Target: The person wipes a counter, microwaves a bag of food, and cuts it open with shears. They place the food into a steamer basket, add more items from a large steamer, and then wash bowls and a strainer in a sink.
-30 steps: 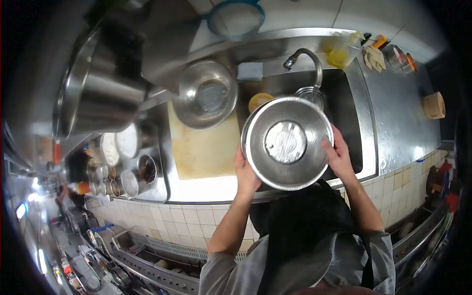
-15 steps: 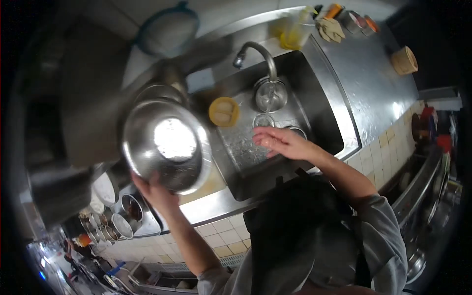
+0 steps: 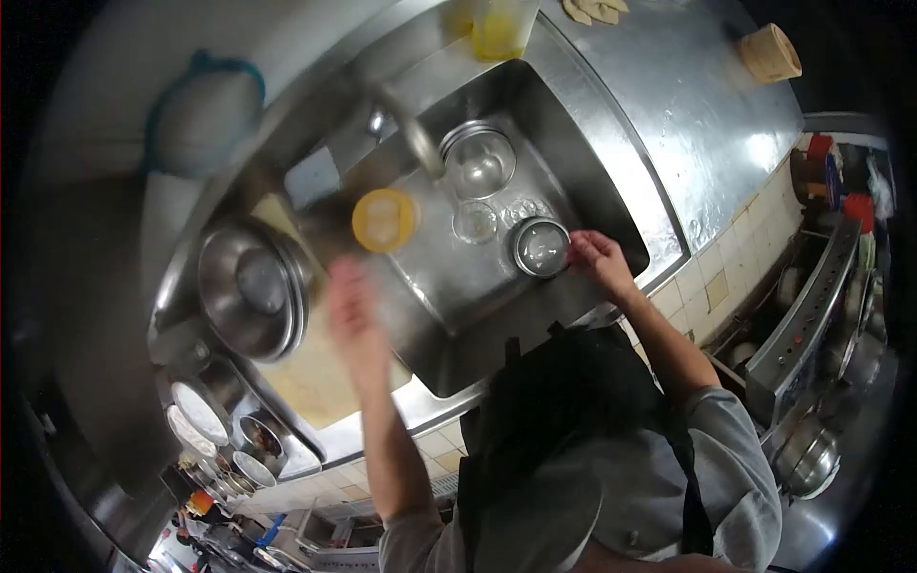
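Note:
My right hand (image 3: 600,263) has its fingers closed at the rim of a small round metal bowl (image 3: 542,250), which holds some water near the sink's front right. My left hand (image 3: 355,310) is smeared by motion above the sink's left edge; its fingers are too blurred to read. Left of it, large metal bowls (image 3: 250,291) stand nested on the counter. In the sink (image 3: 468,301), small metal bowls (image 3: 480,164) are stacked below the blurred faucet (image 3: 415,134). A clear round dish (image 3: 475,222) and a yellow round container (image 3: 384,221) are nearby.
A cutting board (image 3: 325,387) lies beside the sink's left edge. A yellow-tinted container (image 3: 499,33) stands behind the sink. On the right counter are a tan tub (image 3: 770,53) and a glove (image 3: 594,10). A blue-rimmed strainer (image 3: 205,119) hangs at the back left.
The large metal bowl now rests among the bowls at left, and my left hand has released it and moved right. My right hand has reached the small bowl. The view has shifted.

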Motion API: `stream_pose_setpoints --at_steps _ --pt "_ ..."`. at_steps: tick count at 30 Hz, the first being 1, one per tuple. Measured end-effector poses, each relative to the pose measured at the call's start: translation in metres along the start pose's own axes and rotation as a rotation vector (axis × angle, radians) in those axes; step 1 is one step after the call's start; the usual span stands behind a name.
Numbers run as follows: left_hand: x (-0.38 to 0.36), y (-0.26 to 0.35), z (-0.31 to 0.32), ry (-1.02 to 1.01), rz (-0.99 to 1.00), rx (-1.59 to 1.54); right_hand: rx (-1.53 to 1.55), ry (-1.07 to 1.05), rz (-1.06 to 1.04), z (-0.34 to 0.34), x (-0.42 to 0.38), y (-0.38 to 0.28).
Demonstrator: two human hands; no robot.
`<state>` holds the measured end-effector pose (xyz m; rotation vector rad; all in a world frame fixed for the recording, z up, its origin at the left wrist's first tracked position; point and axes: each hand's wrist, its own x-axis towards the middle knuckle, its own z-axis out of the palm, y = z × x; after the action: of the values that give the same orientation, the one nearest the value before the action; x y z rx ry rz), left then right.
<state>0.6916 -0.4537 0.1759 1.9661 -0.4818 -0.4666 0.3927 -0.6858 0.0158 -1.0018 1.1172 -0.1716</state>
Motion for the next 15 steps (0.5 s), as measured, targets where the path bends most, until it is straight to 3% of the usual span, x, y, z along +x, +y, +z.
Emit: stream_pose_setpoints --at_steps 1,2,4,6,7,9,13,15 --pt "0.005 -0.020 0.038 -0.084 -0.138 -0.177 -0.010 -0.035 0.009 -0.001 0.001 0.007" --pt "0.016 -0.030 0.071 -0.172 -0.221 -0.147 -0.055 -0.082 0.014 0.001 0.001 0.010" --pt "0.040 -0.062 0.128 -0.329 -0.253 -0.198 -0.116 -0.136 -0.011 0.008 0.003 0.017" --pt "0.074 -0.115 0.178 -0.323 -0.065 0.096 -0.279 -0.188 -0.087 0.008 0.009 0.021" --pt "0.092 -0.134 0.197 -0.328 -0.064 0.096 -0.383 -0.214 -0.132 0.005 0.010 0.019" --pt "0.126 -0.163 0.226 -0.221 0.002 0.453 -0.476 -0.201 -0.151 -0.001 0.007 0.001" --pt "0.177 -0.182 0.258 -0.212 -0.088 0.446 -0.632 -0.149 -0.187 -0.022 0.019 -0.028" --pt "0.188 -0.179 0.265 -0.199 -0.165 0.337 -0.601 -0.138 -0.094 -0.032 0.029 -0.032"
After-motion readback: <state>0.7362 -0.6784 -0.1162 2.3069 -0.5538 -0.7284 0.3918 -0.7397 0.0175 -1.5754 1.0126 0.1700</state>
